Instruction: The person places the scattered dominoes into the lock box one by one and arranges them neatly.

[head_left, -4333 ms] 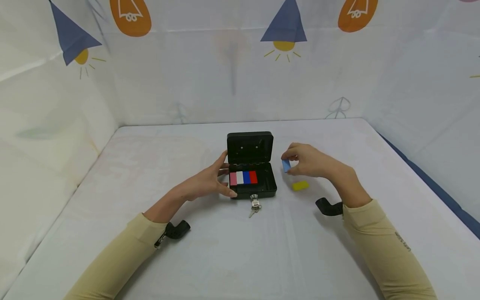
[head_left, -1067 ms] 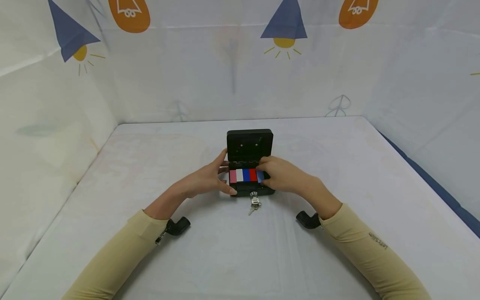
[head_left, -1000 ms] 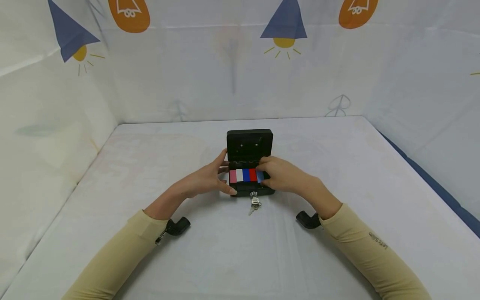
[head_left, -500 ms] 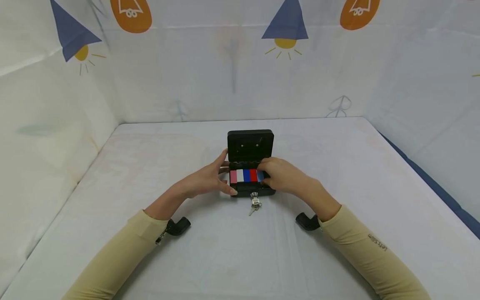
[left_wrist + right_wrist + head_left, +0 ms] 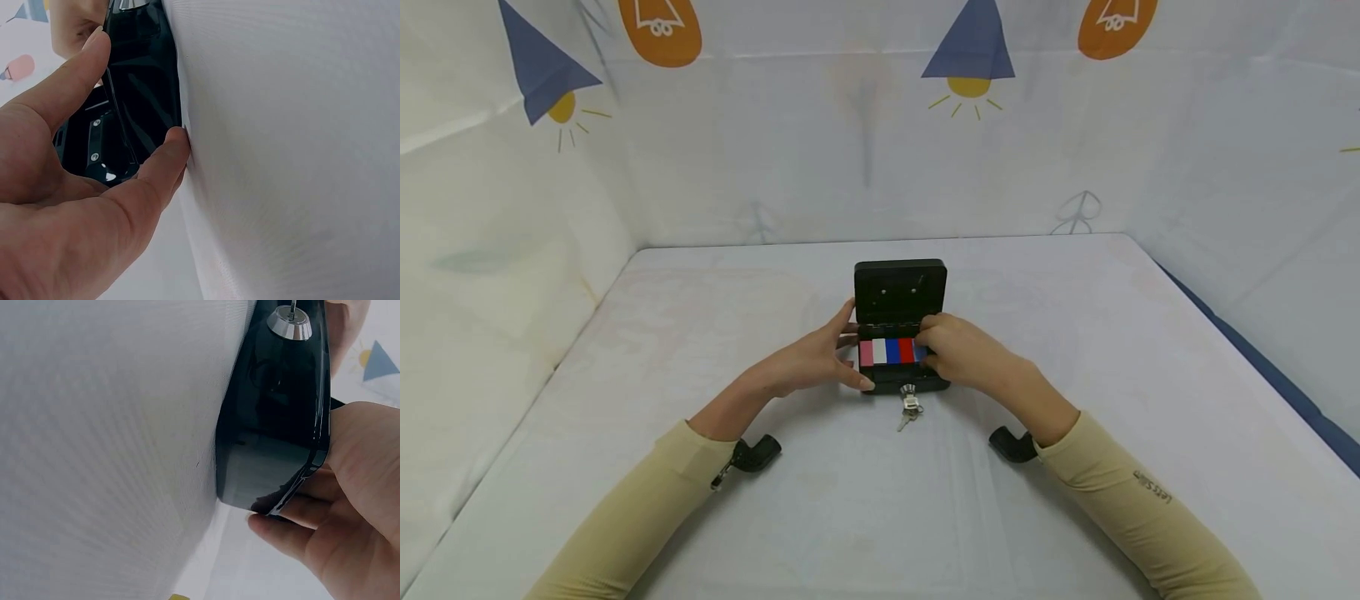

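Observation:
A black metal cash box (image 5: 901, 382) stands on the table with its lid (image 5: 900, 292) raised. Inside, a pink block (image 5: 866, 352), a white block (image 5: 879, 352), a blue block (image 5: 892, 351) and a red block (image 5: 906, 351) lie side by side. My left hand (image 5: 808, 358) holds the box's left side, thumb at the front corner and fingers spread toward the back. Over the right end of the box, my right hand (image 5: 966, 350) pinches a light blue block (image 5: 919, 353) beside the red one; the fingers partly hide it.
A key (image 5: 908, 417) with a ring hangs from the lock (image 5: 907, 389) at the box's front. The corner of a yellow block (image 5: 179, 597) shows at the bottom of the right wrist view; the right arm hides it from the head camera. White cloth covers the table (image 5: 880, 508).
From right of the box, my right hand has carried the light blue block into it, beside the red one. Over the last second it barely moved, and less of that block shows. My left hand stays put.

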### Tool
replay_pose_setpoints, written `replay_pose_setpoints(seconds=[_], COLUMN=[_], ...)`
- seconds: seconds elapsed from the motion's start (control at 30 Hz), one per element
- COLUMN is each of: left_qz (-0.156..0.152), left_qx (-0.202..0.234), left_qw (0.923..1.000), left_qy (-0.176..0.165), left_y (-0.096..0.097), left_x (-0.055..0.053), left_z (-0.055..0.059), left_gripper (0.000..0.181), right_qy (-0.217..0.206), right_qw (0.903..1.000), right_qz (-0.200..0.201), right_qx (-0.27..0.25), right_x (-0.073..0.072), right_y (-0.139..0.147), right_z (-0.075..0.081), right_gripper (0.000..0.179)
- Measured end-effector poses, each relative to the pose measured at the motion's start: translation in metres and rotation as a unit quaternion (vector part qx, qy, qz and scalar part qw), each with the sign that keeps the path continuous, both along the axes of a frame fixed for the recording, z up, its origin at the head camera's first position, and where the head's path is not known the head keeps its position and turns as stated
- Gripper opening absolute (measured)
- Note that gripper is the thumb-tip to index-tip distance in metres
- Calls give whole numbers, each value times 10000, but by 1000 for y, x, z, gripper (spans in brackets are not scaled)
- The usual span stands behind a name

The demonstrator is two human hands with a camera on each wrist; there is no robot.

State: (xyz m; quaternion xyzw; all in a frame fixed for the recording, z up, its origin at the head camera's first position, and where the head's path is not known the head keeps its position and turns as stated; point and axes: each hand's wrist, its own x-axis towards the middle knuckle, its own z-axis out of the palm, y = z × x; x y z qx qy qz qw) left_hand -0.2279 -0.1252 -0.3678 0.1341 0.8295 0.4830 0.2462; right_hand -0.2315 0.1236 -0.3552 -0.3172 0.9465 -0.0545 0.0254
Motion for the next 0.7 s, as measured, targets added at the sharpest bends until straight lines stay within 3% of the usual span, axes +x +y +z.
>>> replay_pose_setpoints(seconds=[0.3,0.7], left_qz=[28,23], left_qx=[-70,-57], left_qw=[10000,10000], left_qy=[-20,16], left_y=[0,-1], left_x=[-1,0], left_z=[-1,0], left_gripper=[129,128], right_qy=[133,-297], right_qw=[9998,9995], right_qz=[143,65], right_qx=[67,-103], right_x=[-1,-4], right_y=[2,6], right_z=[-1,5], right_gripper=[29,33])
